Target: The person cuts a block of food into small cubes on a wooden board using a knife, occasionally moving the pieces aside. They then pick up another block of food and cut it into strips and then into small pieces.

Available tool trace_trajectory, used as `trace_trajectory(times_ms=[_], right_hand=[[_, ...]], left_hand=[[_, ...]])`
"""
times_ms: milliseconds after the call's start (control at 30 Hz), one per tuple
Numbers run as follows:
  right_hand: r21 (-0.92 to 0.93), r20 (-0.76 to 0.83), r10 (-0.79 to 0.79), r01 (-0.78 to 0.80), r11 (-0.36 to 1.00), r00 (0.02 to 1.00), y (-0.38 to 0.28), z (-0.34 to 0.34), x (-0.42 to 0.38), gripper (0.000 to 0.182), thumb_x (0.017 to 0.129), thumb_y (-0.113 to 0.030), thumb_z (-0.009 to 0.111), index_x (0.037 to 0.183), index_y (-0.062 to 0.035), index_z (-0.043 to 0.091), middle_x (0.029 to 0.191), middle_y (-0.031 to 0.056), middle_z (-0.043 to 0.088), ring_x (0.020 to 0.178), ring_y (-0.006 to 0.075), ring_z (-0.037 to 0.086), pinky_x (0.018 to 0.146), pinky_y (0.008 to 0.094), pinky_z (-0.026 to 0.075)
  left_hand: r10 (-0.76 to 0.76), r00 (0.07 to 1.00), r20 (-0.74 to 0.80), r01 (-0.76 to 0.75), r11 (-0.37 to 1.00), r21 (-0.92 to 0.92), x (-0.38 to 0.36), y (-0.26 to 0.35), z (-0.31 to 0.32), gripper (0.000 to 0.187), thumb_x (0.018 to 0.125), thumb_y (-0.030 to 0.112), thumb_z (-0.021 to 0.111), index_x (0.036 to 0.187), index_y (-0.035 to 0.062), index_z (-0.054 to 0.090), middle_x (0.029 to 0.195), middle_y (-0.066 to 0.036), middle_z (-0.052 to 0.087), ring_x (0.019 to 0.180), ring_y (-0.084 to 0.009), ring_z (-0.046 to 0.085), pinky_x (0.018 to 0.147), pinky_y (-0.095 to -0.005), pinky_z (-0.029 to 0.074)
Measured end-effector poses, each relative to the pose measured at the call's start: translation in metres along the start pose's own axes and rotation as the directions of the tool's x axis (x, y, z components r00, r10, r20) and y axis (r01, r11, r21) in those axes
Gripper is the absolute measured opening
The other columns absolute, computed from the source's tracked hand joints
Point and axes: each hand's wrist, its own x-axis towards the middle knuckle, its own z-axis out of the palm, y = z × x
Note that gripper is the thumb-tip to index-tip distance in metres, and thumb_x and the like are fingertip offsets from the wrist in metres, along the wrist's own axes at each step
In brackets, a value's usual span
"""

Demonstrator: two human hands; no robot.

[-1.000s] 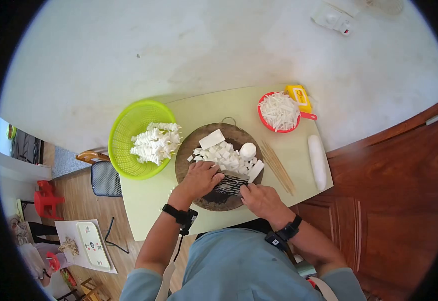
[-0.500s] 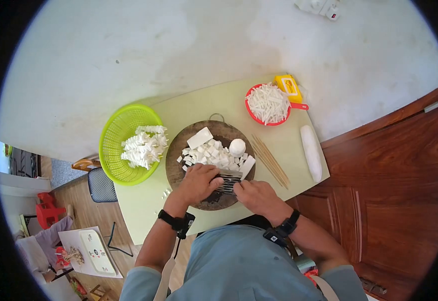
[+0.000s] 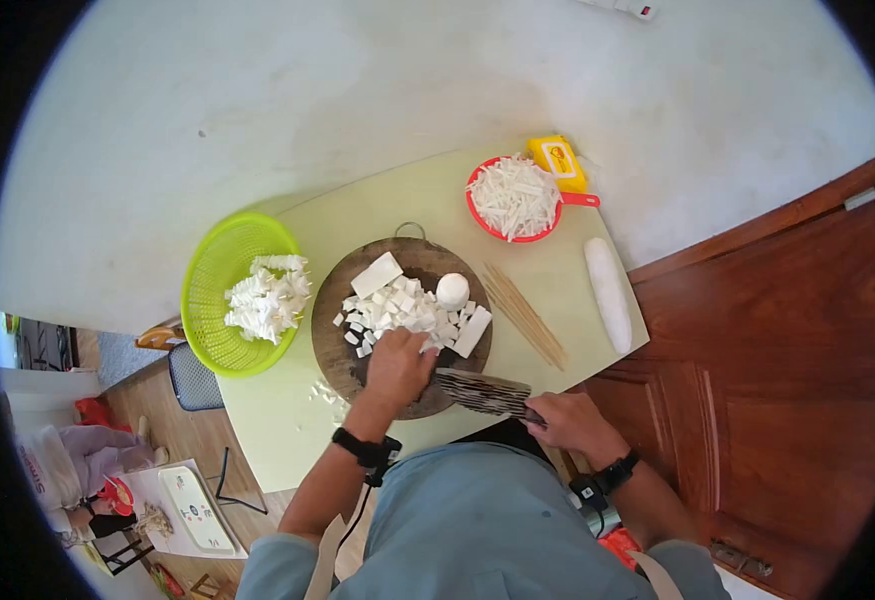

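From the head camera, the left hand (image 3: 397,368) lies knuckles up on the round wooden cutting board (image 3: 342,345), its fingers curled down onto the near edge of a heap of white cubes (image 3: 397,305); whether it pinches any of them I cannot tell; the right hand (image 3: 569,418) is closed around the handle of a crinkle cutter (image 3: 482,391), whose ridged, dark metal blade lies flat and points toward the left hand, its tip over the board's near rim and its handle end past the table edge. The cubes are matte, chalk-white and blocky; beyond the left fingers stand a flat square slab (image 3: 376,274), a rounded stub (image 3: 451,290) and a long rectangular bar (image 3: 473,331), all on the dark, worn board, which carries a small wire loop at its far rim. To the outer side of the left hand sits a lime-green plastic basket (image 3: 207,300), slotted and round, holding wavy-cut white pieces (image 3: 262,300); a few white scraps (image 3: 325,392) lie on the pale green table (image 3: 287,430) just beside the left wrist. Beyond the right hand a bundle of thin wooden skewers (image 3: 522,315) lies slantwise just beside the board; farther on, a smooth white cylinder (image 3: 607,293) lies near the table's edge; a red bowl (image 3: 479,215) of white strips and a yellow box (image 3: 556,163) sit at the far corner. Bare tabletop shows between the board and the far edge.
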Motion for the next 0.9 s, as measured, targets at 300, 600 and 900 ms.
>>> trace_trajectory(times_ms=[300, 600, 900], right_hand=[[0.2, -0.148, 0.402, -0.371, 0.907, 0.903, 0.019, 0.004, -0.063, 0.026, 0.079, -0.022, 0.076, 0.1, -0.0091, 0.069, 0.081, 0.0138, 0.069, 0.074, 0.0362, 0.068, 0.066, 0.0444, 0.056], [0.279, -0.202, 0.511, -0.451, 0.848, 0.835, 0.034, 0.019, -0.078, 0.029, 0.082, -0.017, 0.076, 0.105, -0.0036, 0.065, 0.078, 0.018, 0.066, 0.07, 0.0306, 0.07, 0.064, 0.0379, 0.055], [0.465, -0.146, 0.592, -0.473, 0.748, 0.793, 0.037, 0.008, -0.042, 0.028, 0.084, -0.019, 0.074, 0.105, -0.0032, 0.066, 0.076, 0.0171, 0.066, 0.069, 0.0288, 0.069, 0.065, 0.0385, 0.054]], left_hand=[[-0.023, 0.996, 0.09, 0.002, 0.973, 0.229, 0.038, 0.047, 0.068, 0.035, 0.078, 0.031, 0.078, 0.096, 0.0049, 0.062, 0.098, -0.015, 0.057, 0.095, -0.0337, 0.055, 0.078, -0.0462, 0.046], [-0.032, 0.998, 0.053, 0.013, 0.947, 0.322, 0.042, 0.049, 0.1, 0.032, 0.071, 0.024, 0.076, 0.089, 0.0044, 0.057, 0.096, -0.015, 0.057, 0.095, -0.0332, 0.054, 0.08, -0.0468, 0.044], [-0.082, 0.997, -0.001, 0.082, 0.996, 0.036, -0.014, 0.05, 0.051, 0.032, 0.074, 0.021, 0.075, 0.091, 0.0037, 0.055, 0.091, -0.016, 0.055, 0.083, -0.0355, 0.06, 0.071, -0.0474, 0.05]])
